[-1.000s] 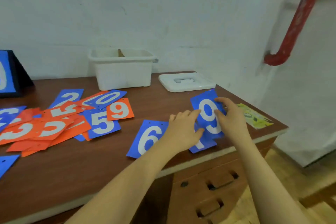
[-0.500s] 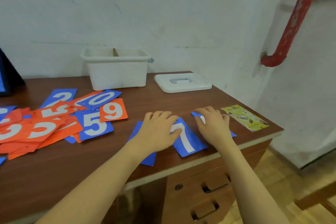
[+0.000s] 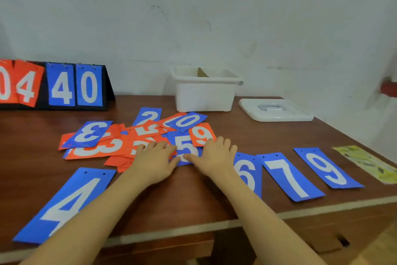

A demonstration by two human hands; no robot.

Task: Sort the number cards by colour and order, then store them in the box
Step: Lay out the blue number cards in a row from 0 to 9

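Both hands lay flat on the blue 5 card [image 3: 185, 150] at the near edge of the mixed pile [image 3: 120, 142]. The left hand [image 3: 155, 161] rested with fingers straight and slightly spread, its thumb touching the card's left edge. The right hand [image 3: 216, 157] mirrored it, fingers straight across the card's right side, gripping nothing. The orange 9 card [image 3: 202, 134] overlapped the blue 5 card's far right corner.

On the counter [image 3: 268, 135], the sorted blue row stood as follows: blue 4 card [image 3: 66, 204] at near left, then a gap, then blue 6 card [image 3: 247, 173], blue 7 card [image 3: 289, 175] and blue 9 card [image 3: 326, 167] to the right. The box [image 3: 205, 92] stood open at the back, its lid [image 3: 275, 110] beside it.

The step in hand was judged to be extraction of the blue 5 card. Recommended procedure: press down lightly and draw the card toward the near edge so that it slides from under the orange 9 card without dragging neighbours; then seat it in the gap between the blue 4 card and the blue 6 card, parallel with the row
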